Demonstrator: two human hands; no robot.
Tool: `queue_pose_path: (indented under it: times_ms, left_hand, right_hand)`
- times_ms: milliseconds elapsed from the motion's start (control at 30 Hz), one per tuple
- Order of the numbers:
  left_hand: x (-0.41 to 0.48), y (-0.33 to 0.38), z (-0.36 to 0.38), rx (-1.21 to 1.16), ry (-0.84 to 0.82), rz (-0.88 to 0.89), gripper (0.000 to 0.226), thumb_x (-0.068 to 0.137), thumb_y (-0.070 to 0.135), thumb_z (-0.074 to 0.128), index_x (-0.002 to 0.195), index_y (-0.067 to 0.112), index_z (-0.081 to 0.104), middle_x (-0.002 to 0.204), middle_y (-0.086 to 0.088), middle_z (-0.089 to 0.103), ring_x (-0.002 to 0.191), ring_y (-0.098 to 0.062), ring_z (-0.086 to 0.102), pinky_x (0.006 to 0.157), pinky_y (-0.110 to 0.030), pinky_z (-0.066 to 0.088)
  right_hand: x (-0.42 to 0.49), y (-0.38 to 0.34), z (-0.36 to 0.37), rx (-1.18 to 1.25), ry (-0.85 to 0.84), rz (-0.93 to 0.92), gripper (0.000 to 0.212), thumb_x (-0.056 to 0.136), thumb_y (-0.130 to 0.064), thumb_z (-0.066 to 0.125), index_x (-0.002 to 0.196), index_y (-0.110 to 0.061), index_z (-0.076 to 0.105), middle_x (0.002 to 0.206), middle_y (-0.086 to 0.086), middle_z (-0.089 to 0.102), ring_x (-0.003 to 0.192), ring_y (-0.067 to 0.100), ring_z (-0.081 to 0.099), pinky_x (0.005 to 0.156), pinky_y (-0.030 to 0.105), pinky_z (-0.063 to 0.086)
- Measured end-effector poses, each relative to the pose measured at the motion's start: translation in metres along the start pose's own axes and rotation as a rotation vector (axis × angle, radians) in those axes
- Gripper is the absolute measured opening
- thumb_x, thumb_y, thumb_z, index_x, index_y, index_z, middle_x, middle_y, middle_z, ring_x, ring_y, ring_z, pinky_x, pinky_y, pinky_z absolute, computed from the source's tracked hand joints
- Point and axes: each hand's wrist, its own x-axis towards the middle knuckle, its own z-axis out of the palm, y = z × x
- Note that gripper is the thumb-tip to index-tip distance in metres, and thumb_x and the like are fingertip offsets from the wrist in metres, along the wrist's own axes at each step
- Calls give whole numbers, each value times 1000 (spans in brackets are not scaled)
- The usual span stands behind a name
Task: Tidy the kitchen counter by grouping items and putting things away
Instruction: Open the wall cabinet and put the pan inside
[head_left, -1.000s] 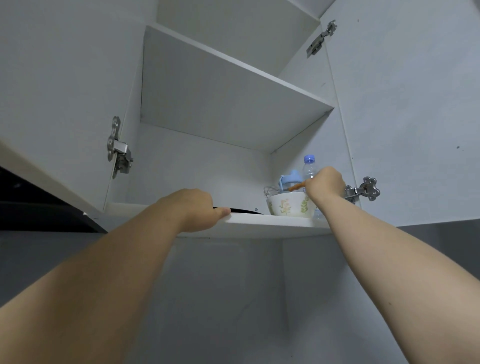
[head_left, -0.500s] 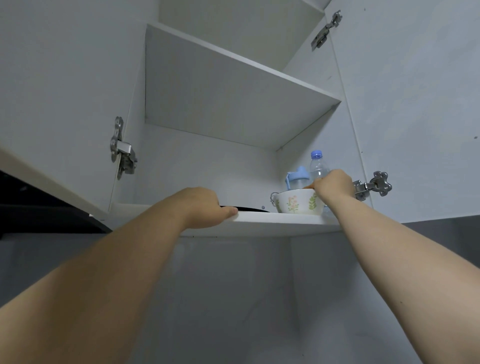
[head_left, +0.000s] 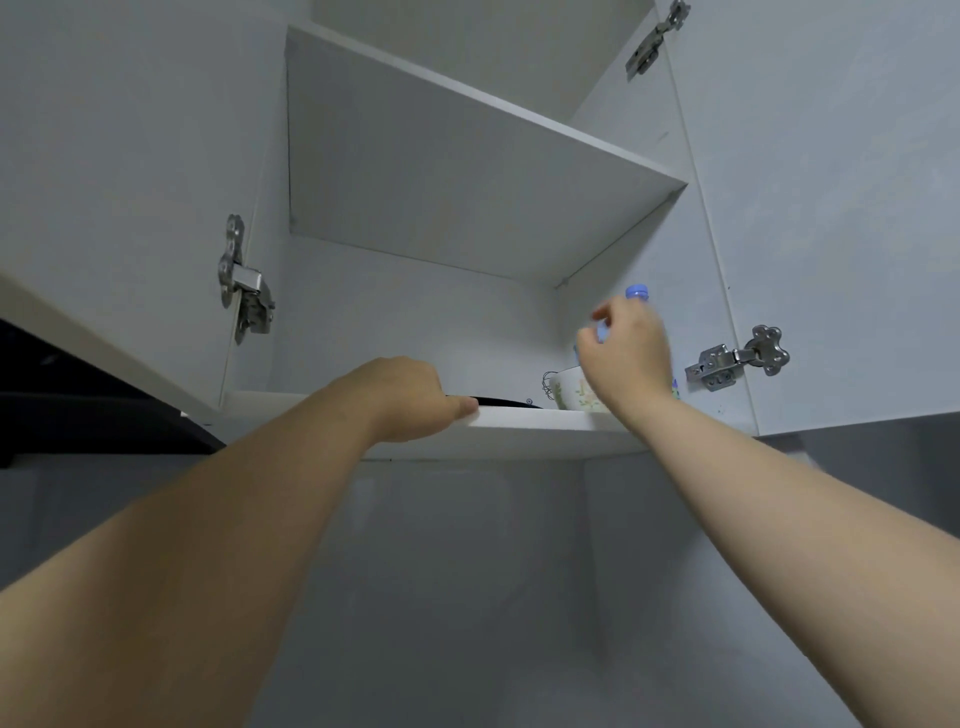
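My left hand (head_left: 410, 400) rests on the front edge of the lower cabinet shelf (head_left: 524, 418). Its thumb lies under the rim of a black flat item (head_left: 501, 402), and its fingers are hidden over the shelf. My right hand (head_left: 623, 353) hovers just above a white floral bowl (head_left: 567, 396) at the shelf's right end, fingers apart and holding nothing. A wire whisk head (head_left: 548, 382) sticks out at the bowl's left rim. Behind my right hand stands a clear bottle with a blue cap (head_left: 637, 292), and a blue cup is mostly hidden.
Both white cabinet doors stand open, the left door (head_left: 114, 171) and the right door (head_left: 831, 208), with metal hinges (head_left: 737, 361) on each side. A bare upper shelf (head_left: 467, 171) spans the cabinet. A grey wall (head_left: 467, 571) lies below.
My right hand has lifted off the bowl's rim and spread its fingers. The orange-handled thing it held a second ago is out of its grip. My left hand has stayed in place.
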Motion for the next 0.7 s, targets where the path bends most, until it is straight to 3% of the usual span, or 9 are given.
queue_pose_path:
  times_ms: [100,200,300,467,567,633,700]
  left_hand:
    - [-2,1,0,41,26,20,55,94,58,35,64,13,48,64,-2,48,61,-17,44,58,-30,31]
    - [-7,2,0,67,89,56,55,97,54,32,63,12,45,62,-3,48,58,-17,44,53,-30,28]
    - [-12,3,-1,142,147,115,51,100,47,30,69,11,47,62,-2,45,59,-18,43,51,-31,25]
    - [-13,4,-9,334,219,184,36,104,37,27,81,17,46,64,2,38,67,-24,44,59,-30,31]
    - [-14,2,-12,389,264,202,36,104,37,27,81,16,44,62,2,37,60,-23,40,57,-30,30]
    - [-15,2,-13,413,279,214,37,103,39,26,81,15,44,61,1,36,56,-22,38,56,-31,29]
    - [-18,2,-12,428,288,222,37,103,40,26,82,15,44,59,1,34,51,-20,33,55,-31,27]
  right_hand:
    - [-16,-21,6,150,-190,90,14,85,-16,46,80,-9,57,80,5,62,81,27,55,70,33,44]
    - [-26,-22,3,156,-225,193,25,89,-19,42,65,-12,44,68,4,52,75,29,48,63,30,33]
    - [-32,-14,-3,114,-254,257,33,93,-18,37,62,-10,41,73,11,50,78,30,44,65,30,29]
    - [-35,0,-14,230,-232,402,35,93,-15,35,91,6,64,94,20,65,89,35,56,75,36,42]
    - [-36,2,-21,365,-215,502,33,82,-18,37,78,3,61,86,24,66,86,38,60,79,44,49]
    - [-36,-1,-26,449,-232,587,25,75,-18,36,67,-3,55,73,21,61,70,33,56,69,44,49]
    - [-38,-9,-34,578,-263,712,20,79,-11,36,66,-4,48,62,14,48,53,24,43,52,33,41]
